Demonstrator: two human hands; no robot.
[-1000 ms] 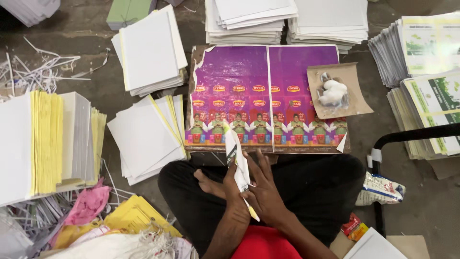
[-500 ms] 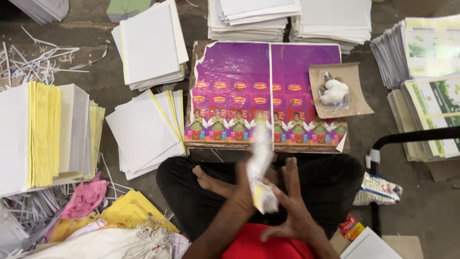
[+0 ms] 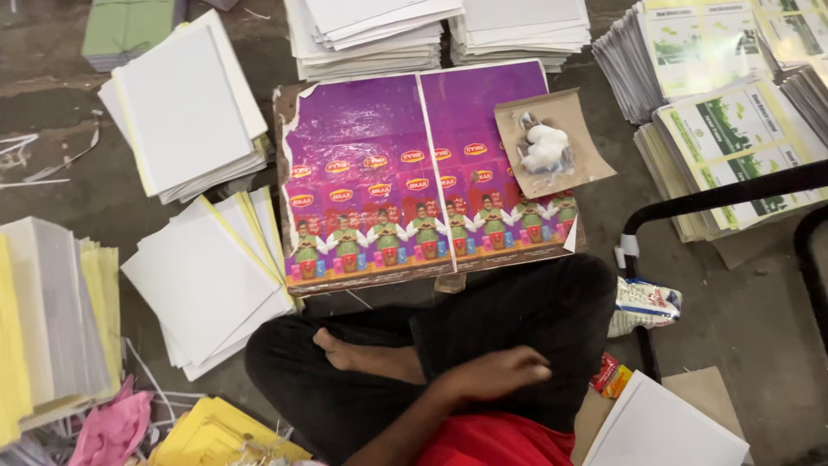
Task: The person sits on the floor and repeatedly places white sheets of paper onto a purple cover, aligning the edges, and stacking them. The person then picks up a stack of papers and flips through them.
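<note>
I sit cross-legged on the floor in black trousers. My left hand (image 3: 498,376) rests flat on my lap, fingers stretched toward the right, with nothing in it. My bare foot (image 3: 341,349) lies just left of it. My right hand is out of view. In front of my knees lies a purple printed board (image 3: 414,173) with rows of small pictures. On its right corner sits a brown card (image 3: 565,168) carrying a white lump (image 3: 545,147).
Stacks of white sheets lie at the left (image 3: 185,112), front left (image 3: 207,276) and beyond the board (image 3: 379,30). Printed green-and-white sheets (image 3: 724,129) are piled right. A black metal frame (image 3: 733,194) stands right. Yellow-edged stacks (image 3: 52,328) and pink cloth (image 3: 112,427) are at left.
Both hands held a folded white paper strip over my lap earlier. The strip is gone from view, the right hand has left the frame, and the left hand has dropped onto my lap.
</note>
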